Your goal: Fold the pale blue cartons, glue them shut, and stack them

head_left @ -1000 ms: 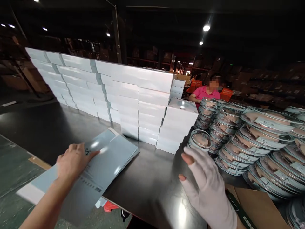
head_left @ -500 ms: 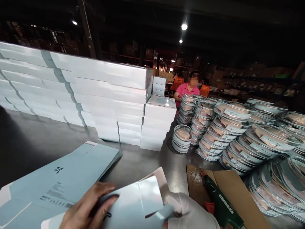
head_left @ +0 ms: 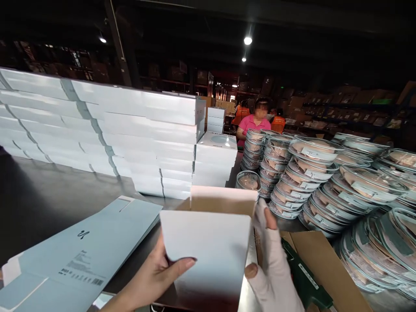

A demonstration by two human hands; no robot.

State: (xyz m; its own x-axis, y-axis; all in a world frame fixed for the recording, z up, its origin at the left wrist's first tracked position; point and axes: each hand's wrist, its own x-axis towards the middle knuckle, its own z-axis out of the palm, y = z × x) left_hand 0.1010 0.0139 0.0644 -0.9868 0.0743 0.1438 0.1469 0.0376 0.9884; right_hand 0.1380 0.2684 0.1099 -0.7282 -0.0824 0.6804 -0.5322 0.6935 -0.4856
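Observation:
I hold a white folding carton (head_left: 208, 247) upright in front of me, its brown cardboard inside showing at the top. My left hand (head_left: 156, 277), bare, grips its left edge with the thumb across the front. My right hand (head_left: 271, 264), in a pale fingerless glove, presses against the carton's right side. A stack of flat pale blue carton blanks (head_left: 78, 251) lies on the dark table (head_left: 42, 199) to the left of my hands.
A long wall of stacked white boxes (head_left: 130, 134) runs across the table behind. Stacks of round clear-lidded containers (head_left: 325, 177) fill the right. A green glue gun (head_left: 303, 277) lies on brown cardboard (head_left: 328, 260) beside my right hand. A person in pink (head_left: 255, 121) works beyond.
My left hand left the flat stack with one blank, both hands took hold of it, and it now stands upright, opened into a box shape. The view shifted right.

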